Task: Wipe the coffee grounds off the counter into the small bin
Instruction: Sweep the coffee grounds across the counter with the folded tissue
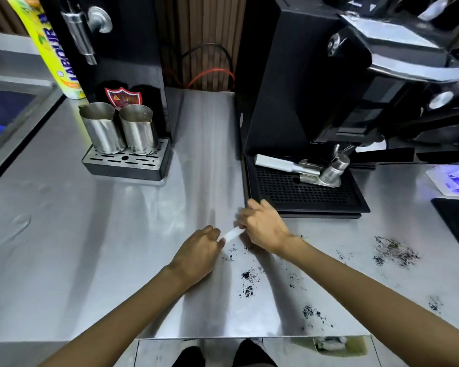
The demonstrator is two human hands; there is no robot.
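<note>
Dark coffee grounds (248,279) lie scattered over the steel counter (96,255), with a larger patch (394,251) at the right. My left hand (196,250) and my right hand (263,226) both pinch a small white strip (231,233), perhaps paper or cloth, stretched between them just above the counter. Below the counter's front edge, a small greenish bin (339,345) shows on the floor at the right, mostly hidden by the edge.
A black coffee grinder (329,88) stands at the back right, a portafilter (326,172) on its drip tray (302,192). Two steel milk jugs (119,128) sit on a smaller drip tray (127,161) at the back left, beside a yellow bottle (51,49).
</note>
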